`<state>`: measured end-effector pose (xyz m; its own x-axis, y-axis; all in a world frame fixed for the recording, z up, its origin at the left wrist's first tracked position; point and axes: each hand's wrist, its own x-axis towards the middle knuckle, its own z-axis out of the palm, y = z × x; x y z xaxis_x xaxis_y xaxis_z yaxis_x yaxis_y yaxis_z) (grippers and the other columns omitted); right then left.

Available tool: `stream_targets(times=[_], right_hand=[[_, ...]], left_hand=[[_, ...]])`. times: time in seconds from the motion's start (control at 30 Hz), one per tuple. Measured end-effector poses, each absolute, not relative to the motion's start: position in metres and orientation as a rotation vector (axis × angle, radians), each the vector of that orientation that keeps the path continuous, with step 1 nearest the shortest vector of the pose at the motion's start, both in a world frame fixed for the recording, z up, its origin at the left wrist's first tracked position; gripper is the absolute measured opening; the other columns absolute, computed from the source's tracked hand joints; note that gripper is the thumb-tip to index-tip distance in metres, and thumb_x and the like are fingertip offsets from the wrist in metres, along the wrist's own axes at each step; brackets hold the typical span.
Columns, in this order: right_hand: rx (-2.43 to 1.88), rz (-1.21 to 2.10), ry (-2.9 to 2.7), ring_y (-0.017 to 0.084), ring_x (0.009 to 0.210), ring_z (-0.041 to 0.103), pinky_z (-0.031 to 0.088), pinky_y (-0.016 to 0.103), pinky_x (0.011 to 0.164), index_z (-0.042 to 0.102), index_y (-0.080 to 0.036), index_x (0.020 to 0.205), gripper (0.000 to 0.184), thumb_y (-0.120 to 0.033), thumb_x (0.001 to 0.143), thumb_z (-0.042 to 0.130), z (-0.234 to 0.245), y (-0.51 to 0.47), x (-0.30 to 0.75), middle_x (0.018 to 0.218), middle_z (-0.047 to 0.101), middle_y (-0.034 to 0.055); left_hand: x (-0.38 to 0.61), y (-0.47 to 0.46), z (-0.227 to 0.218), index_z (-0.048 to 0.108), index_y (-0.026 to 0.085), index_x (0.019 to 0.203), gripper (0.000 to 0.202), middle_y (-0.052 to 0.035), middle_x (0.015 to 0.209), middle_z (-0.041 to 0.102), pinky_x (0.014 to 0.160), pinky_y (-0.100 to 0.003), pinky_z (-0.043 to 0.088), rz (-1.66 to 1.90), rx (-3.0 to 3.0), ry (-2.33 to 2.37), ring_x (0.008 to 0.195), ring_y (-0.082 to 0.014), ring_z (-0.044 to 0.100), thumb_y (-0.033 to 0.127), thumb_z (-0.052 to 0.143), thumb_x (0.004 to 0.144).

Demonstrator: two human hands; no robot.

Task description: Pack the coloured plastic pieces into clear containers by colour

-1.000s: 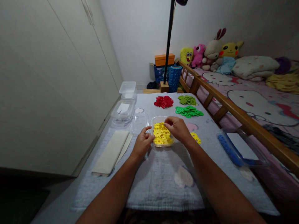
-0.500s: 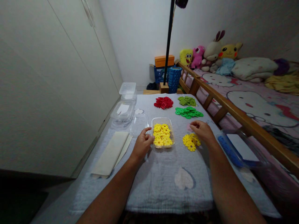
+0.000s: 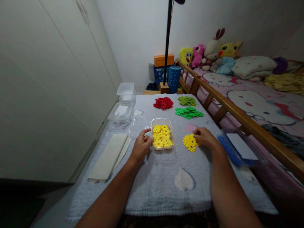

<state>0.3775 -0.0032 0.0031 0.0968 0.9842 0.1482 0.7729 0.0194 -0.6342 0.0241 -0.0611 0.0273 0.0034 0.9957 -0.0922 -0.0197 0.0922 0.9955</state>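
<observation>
Right of the right hand (image 3: 206,138), a clear box (image 3: 261,159) holds blue pieces (image 3: 224,147); between the hands, a tub (image 3: 172,133) holds yellow flowers (image 3: 161,136). The left hand (image 3: 142,145), thumb and forefinger spread, touches it. The other meets a yellow pile (image 3: 189,142); its grip I cannot tell.

The flower discs (image 3: 189,142) at my fingertips are bright yellow. I see a red pile (image 3: 163,103), a lime-green pile (image 3: 187,101), an emerald pile (image 3: 189,112) and a grey-blue tablecloth (image 3: 154,183) patterned with hearts (image 3: 184,180).

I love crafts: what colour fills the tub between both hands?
Yellow pieces, best in the head view.
</observation>
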Motion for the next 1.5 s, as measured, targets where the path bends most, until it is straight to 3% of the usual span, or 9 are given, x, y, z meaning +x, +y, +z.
stream_targets(times=[0.27,0.5,0.7,0.93,1.13,1.37,1.5], right_hand=[[-1.699,0.832,-1.483,0.017,0.058,0.056,0.042,0.028,0.052,0.064,-0.022,0.066,0.012,-0.03,0.057,0.065,0.016,-0.01,0.373,0.062,0.063,0.0002],[-1.607,0.863,-1.229,0.014,0.057,0.052,0.039,0.026,0.05,0.065,-0.021,0.074,0.026,-0.039,0.059,0.076,0.029,-0.012,0.368,0.065,0.062,-0.0017],[-1.35,0.737,-1.084,0.018,0.072,0.062,0.052,0.032,0.07,0.063,-0.023,0.078,0.031,-0.041,0.06,0.081,0.037,-0.008,0.338,0.074,0.066,-0.0005],[-1.167,0.738,-1.367,0.019,0.083,0.064,0.05,0.036,0.084,0.069,-0.023,0.083,0.016,-0.037,0.078,0.074,0.047,-0.024,0.273,0.083,0.07,0.001],[-1.074,0.723,-1.773,0.023,0.09,0.064,0.048,0.04,0.09,0.076,-0.025,0.086,0.01,-0.03,0.084,0.068,0.048,-0.036,0.25,0.088,0.074,0.004],[-1.307,0.395,-1.72,0.028,0.104,0.064,0.044,0.046,0.101,0.075,-0.024,0.082,0.017,-0.035,0.085,0.063,0.041,-0.015,0.291,0.099,0.075,0.0084],[-1.646,0.48,-1.649,0.025,0.086,0.065,0.049,0.039,0.084,0.071,-0.022,0.078,0.017,-0.034,0.079,0.06,0.036,-0.009,0.33,0.088,0.072,0.008]], left_hand=[[0.025,-0.062,0.029,0.055,0.017,0.13,0.056,0.0116,0.058,0.045,0.048,-0.02,0.032,1.159,1.142,1.236,0.048,-0.0085,0.04,0.038,0.07,0.08],[0.026,-0.062,0.032,0.055,0.017,0.128,0.058,0.012,0.057,0.045,0.047,-0.02,0.029,1.163,1.11,1.229,0.047,-0.008,0.039,0.039,0.072,0.077],[0.026,-0.062,0.032,0.055,0.017,0.127,0.058,0.012,0.058,0.044,0.047,-0.02,0.029,1.157,1.108,1.222,0.047,-0.0077,0.038,0.04,0.071,0.076],[0.026,-0.062,0.032,0.055,0.017,0.128,0.058,0.0122,0.058,0.042,0.046,-0.02,0.028,1.161,1.109,1.221,0.047,-0.0078,0.036,0.039,0.071,0.077],[0.026,-0.062,0.034,0.056,0.017,0.128,0.06,0.0122,0.057,0.044,0.047,-0.02,0.029,1.16,1.094,1.219,0.047,-0.0079,0.037,0.04,0.072,0.075],[0.027,-0.063,0.035,0.055,0.016,0.129,0.059,0.0119,0.059,0.043,0.048,-0.019,0.03,1.159,1.105,1.218,0.049,-0.0075,0.037,0.038,0.069,0.077],[0.027,-0.063,0.035,0.054,0.015,0.13,0.059,0.012,0.059,0.043,0.047,-0.02,0.029,1.155,1.112,1.225,0.048,-0.0079,0.037,0.038,0.069,0.077]])
